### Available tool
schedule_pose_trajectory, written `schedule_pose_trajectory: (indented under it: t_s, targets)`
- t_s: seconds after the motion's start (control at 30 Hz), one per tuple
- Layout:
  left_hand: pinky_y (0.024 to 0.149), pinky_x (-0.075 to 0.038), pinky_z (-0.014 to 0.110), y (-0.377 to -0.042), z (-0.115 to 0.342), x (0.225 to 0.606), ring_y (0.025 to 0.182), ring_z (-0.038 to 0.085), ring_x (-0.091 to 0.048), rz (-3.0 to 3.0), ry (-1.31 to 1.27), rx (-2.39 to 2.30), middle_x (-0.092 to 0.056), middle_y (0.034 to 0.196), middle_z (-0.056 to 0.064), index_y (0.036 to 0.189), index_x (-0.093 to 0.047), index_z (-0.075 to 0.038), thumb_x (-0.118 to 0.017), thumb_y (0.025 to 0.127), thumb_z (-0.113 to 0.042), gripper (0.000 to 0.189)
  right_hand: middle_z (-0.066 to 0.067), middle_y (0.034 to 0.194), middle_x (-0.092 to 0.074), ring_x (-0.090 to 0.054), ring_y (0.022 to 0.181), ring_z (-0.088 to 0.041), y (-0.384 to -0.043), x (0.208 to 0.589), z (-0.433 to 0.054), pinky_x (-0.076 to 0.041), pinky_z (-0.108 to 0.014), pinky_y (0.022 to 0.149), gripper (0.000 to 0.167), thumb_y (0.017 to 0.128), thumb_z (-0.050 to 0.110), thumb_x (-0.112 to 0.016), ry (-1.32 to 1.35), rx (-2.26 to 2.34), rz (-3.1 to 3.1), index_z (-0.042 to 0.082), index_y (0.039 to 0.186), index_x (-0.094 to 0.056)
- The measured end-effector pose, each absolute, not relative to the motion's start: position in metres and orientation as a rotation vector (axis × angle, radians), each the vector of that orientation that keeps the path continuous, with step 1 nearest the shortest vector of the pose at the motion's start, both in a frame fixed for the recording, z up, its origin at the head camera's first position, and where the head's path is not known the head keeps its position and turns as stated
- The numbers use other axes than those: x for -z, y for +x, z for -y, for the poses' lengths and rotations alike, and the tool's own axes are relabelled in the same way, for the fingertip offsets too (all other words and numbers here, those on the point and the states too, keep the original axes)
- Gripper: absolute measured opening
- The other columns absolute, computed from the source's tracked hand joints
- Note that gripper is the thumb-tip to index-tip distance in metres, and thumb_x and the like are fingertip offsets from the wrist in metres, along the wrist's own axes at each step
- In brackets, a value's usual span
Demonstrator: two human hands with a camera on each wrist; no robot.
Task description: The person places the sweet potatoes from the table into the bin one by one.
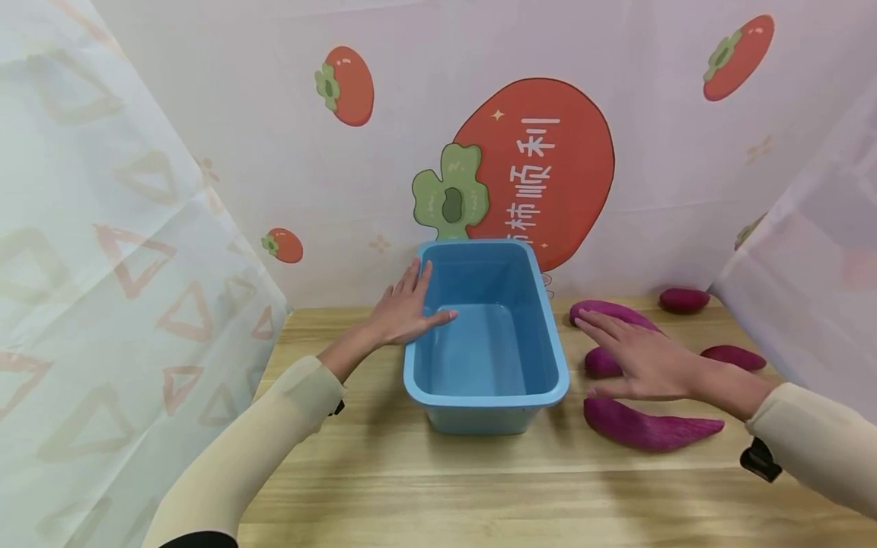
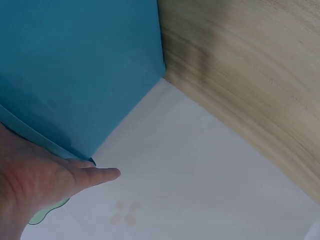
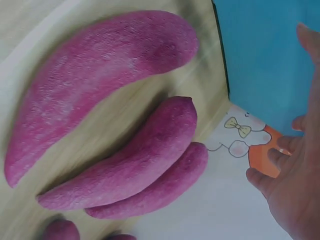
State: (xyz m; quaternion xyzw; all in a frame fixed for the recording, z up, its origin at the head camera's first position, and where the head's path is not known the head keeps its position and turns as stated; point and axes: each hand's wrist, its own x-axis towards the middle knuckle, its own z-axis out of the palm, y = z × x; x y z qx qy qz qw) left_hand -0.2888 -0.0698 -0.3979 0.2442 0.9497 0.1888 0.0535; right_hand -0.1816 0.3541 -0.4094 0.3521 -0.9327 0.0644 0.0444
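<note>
A deep blue plastic bin (image 1: pixel 488 399) stands on the table, its inside bare. My left hand (image 1: pixel 400 312), fingers straight and spread, lies over the bin's left rim with the thumb reaching across the opening. From the left wrist view, that hand (image 2: pixel 45 177) is right at the rim of the bin (image 2: pixel 85 65). To the right of the bin my right hand (image 1: pixel 647 361) hovers over purple sweet potatoes, fingers extended and holding nothing. One large curved sweet potato (image 1: pixel 647 426) lies nearest me. The right wrist view shows two more sweet potatoes (image 3: pixel 130 155) side by side, partly hidden by the hand in the head view.
Two smaller sweet potatoes lie farther right, one (image 1: pixel 733 356) beyond my right wrist and one (image 1: pixel 684 300) in the back corner. White cloth (image 1: pixel 342 175) with persimmon prints hangs behind the wooden table (image 1: pixel 384 487), and more cloth closes in both sides.
</note>
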Motion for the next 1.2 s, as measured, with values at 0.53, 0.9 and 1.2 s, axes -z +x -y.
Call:
schedule_pose_trajectory:
  t_s: [0.53,0.9,1.2]
  targets:
    - [0.124,-0.023,0.069,-0.295,0.075,0.400,0.162,0.042,-0.015,-2.893,0.708,-0.604,0.005,0.178,0.015,0.171,0.002,-0.009,-0.051,0.097,-0.072,0.110,-0.016,0.164,-0.044,-0.047,0.145,-0.039,-0.153,0.444,-0.373,-0.025,-0.041,0.128,0.120,0.073,0.067,-0.088,1.120,-0.104,2.761,0.003,0.162,-0.039]
    - [0.124,-0.024,0.067,-0.297,0.072,0.405,0.161,0.042,-0.017,-2.882,0.698,-0.613,0.009,0.178,0.013,0.171,0.005,-0.012,-0.049,0.097,-0.073,0.110,-0.013,0.166,-0.041,-0.044,0.148,-0.028,-0.143,0.479,-0.389,0.001,-0.011,0.121,0.126,0.072,0.078,-0.083,1.171,-0.064,2.726,0.005,0.164,-0.037]
    - [0.124,-0.025,0.067,-0.297,0.073,0.405,0.161,0.043,-0.018,-2.888,0.703,-0.631,0.007,0.178,0.013,0.171,0.003,-0.011,-0.048,0.097,-0.073,0.109,-0.010,0.171,-0.034,-0.031,0.156,-0.016,-0.134,0.494,-0.392,-0.003,-0.011,0.123,0.129,0.070,0.079,-0.082,1.176,-0.155,2.740,0.011,0.167,-0.031]
